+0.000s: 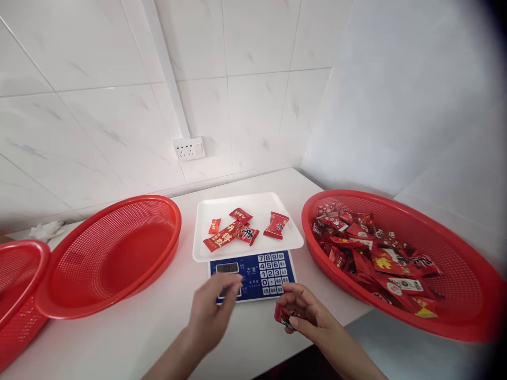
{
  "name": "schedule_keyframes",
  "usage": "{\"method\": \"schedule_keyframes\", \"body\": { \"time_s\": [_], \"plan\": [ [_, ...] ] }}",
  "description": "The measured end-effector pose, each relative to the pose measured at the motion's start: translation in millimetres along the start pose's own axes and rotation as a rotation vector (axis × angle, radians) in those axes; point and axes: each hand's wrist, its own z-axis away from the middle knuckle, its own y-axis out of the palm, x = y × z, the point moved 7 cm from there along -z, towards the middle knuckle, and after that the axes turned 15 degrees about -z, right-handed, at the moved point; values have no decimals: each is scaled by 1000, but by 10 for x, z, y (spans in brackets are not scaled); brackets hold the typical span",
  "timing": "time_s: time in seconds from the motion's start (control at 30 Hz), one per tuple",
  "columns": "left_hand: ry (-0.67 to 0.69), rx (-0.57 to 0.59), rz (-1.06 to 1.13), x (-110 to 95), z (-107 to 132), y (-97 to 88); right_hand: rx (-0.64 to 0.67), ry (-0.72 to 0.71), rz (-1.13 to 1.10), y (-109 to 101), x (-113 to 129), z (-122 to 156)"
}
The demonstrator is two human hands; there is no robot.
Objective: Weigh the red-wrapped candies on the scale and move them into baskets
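My right hand (pixel 312 319) is curled around a red wrapped candy (pixel 283 315) at the table's front edge. My left hand (pixel 212 311) hovers over the left part of the blue scale (pixel 253 279). Its thumb and fingertips come together, and whatever may be between them does not show. On top of the scale lies a white tray (pixel 204 211). Several red packets rest in it, among them a long red packet (pixel 219 237), a small orange-red candy (pixel 214 226) and a wrapped candy (pixel 276 225) apart at the right.
On the right stands a large red basket (pixel 467 295) holding many red packets (pixel 380 258). To the left is another red basket (pixel 130 264), and part of a third basket (pixel 24 295) shows at the edge. A tiled wall with a socket (pixel 189 149) rises behind the white table (pixel 158 338).
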Motion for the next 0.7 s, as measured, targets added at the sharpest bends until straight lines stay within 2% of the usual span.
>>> {"method": "schedule_keyframes", "body": {
  "time_s": [0.1,0.17,0.23,0.33,0.5,0.7],
  "plan": [
    [2,304,164,-57,329,424,59,35,-40,91,-72,2],
    [-101,462,276,-21,481,640,85,52,-46,155,-109,-10],
    [-245,531,368,44,567,761,87,70,-57,202,-141,-24],
    [-386,543,474,86,603,809,90,93,-56,262,-172,-35],
    [-413,515,622,45,590,778,107,96,-56,324,-198,-39],
    [-483,405,642,162,587,730,131,56,60,302,-232,-59]
  ]
}}
